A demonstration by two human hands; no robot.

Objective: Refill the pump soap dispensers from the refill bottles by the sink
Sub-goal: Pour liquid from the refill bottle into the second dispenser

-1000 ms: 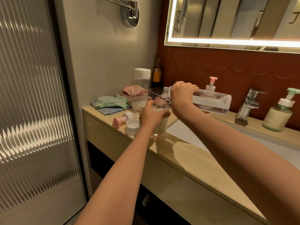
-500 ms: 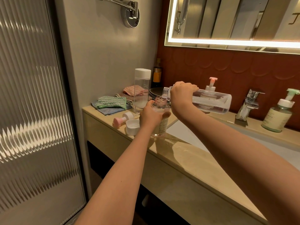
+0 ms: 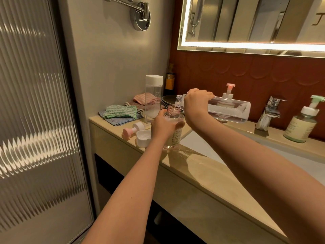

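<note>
On the tabletop [image 3: 202, 169], the left hand [image 3: 162, 127] is wrapped around the open dispenser [image 3: 175, 138], which stands upright near the front edge. Just left of it lie a pink pump [image 3: 133, 130] and a white cap [image 3: 143, 138]. The right hand [image 3: 196, 104] grips the refill bottle [image 3: 228, 110] near its neck. This bottle is almost horizontal, with its mouth just above the dispenser's opening. Farther back stands a capped bottle [image 3: 153, 97].

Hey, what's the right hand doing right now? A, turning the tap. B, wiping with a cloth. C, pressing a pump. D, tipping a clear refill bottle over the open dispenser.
D: the right hand grips the clear refill bottle near its neck, nearly level, its mouth over the open dispenser that the left hand holds.
</note>
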